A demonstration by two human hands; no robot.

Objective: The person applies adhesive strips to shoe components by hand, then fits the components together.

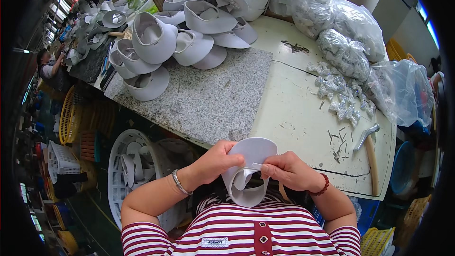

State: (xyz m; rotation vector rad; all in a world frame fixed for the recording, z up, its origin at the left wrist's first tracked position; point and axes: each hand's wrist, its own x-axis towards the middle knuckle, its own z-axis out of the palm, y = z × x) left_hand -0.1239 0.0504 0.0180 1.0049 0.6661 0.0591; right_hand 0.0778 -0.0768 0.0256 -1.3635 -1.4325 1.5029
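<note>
I hold a grey visor piece close to my chest, at the table's near edge: my left hand clamps its rim, my right hand pinches its strap end. Ahead lies a bare granite slab. Beyond my right hand, a hammer and clear plastic bags.
</note>
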